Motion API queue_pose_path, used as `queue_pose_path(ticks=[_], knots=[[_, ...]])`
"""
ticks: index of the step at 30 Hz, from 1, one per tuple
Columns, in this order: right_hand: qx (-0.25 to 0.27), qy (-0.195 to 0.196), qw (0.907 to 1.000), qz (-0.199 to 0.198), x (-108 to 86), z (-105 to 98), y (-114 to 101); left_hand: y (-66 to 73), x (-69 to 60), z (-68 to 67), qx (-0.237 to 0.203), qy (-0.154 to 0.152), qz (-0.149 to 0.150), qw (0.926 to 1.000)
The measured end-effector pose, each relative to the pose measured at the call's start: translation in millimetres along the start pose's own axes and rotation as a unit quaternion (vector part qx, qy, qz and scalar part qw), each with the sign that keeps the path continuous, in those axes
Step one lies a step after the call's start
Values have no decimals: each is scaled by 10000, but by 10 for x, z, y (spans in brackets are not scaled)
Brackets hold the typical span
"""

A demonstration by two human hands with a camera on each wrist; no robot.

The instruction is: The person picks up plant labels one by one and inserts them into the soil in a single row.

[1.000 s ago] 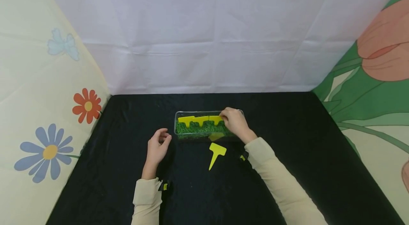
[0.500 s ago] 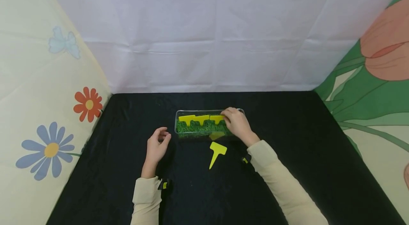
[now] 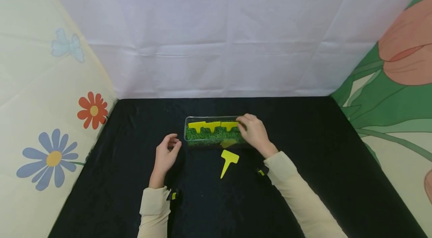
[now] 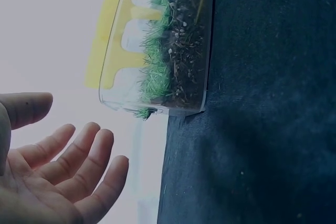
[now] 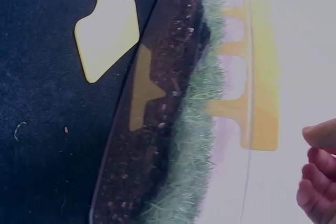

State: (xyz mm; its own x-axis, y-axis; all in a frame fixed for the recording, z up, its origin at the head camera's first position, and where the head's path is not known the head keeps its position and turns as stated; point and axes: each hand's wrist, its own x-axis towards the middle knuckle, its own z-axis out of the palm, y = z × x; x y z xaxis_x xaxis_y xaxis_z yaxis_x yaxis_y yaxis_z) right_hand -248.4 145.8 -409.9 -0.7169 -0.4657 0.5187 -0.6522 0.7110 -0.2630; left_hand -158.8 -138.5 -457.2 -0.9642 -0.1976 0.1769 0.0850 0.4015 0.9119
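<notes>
A clear rectangular container [image 3: 185, 130] holds green grass [image 3: 206, 136] over dark soil. Upright in the grass, in a row, stand three yellow T-shaped plant labels: a left label [image 3: 195, 125], a middle label [image 3: 212, 125] and a right label [image 3: 228, 125]. My right hand [image 3: 254, 131] hovers over the container's right end. In the right wrist view, its loosely curled fingers [image 5: 314, 179] sit apart from the right label and hold nothing. Left of the container, my relaxed left hand [image 3: 165, 156] touches nothing. Another plant label [image 3: 229, 158] lies flat before the container.
Black cloth [image 3: 202, 208] covers the table. A white sheet [image 3: 216, 61] hangs behind it, with printed flower cloths at the left [image 3: 54, 159] and right [image 3: 401, 110]. A yellow reflection shows on the container's front wall.
My right hand has let go of the right plant label and shifted a little to the right. That label stays standing in the grass. The left hand has hardly moved.
</notes>
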Motion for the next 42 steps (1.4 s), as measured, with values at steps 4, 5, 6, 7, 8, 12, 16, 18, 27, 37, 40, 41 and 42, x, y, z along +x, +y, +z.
queue_pose_path(ticks=[4, 5, 6, 7, 8, 12, 16, 18, 27, 37, 40, 41, 42], knots=[[102, 106, 9997, 183, -47, -64, -21, 17, -6, 3, 10, -85, -13, 10000], [138, 118, 9996, 222, -62, -79, -25, 22, -8, 3, 23, -107, 2, 9999], [162, 130, 9995, 248, -77, -97, -32, 24, -9, 3, 36, -131, 27, 9999], [174, 145, 9994, 267, -94, -115, -40, 25, -8, 4, 62, -169, 70, 9998], [197, 167, 9993, 272, -111, -132, -45, 29, -10, 4, 68, -204, 111, 9997], [319, 317, 9988, 189, -177, -192, -76, 44, -9, 4, 131, -249, 318, 9991], [414, 478, 9980, 68, -248, -237, -98, 87, -23, 2, 142, -153, 538, 9983], [459, 512, 9976, 69, -282, -262, -112, 109, -33, 4, 170, -136, 666, 9975], [467, 505, 9975, 184, -450, -323, -151, 224, -90, 28, 479, -461, 1114, 9916], [423, 413, 9976, 365, -593, -289, -76, 335, -105, 116, 1113, -923, 1246, 9816], [513, 328, 9969, 507, -612, -279, -79, 398, -98, 196, 1534, -1358, 1338, 9696], [546, 298, 9965, 563, -618, -275, -81, 426, -96, 224, 1704, -1534, 1407, 9631], [586, 271, 9960, 610, -623, -272, -84, 452, -95, 255, 1861, -1708, 1472, 9563]])
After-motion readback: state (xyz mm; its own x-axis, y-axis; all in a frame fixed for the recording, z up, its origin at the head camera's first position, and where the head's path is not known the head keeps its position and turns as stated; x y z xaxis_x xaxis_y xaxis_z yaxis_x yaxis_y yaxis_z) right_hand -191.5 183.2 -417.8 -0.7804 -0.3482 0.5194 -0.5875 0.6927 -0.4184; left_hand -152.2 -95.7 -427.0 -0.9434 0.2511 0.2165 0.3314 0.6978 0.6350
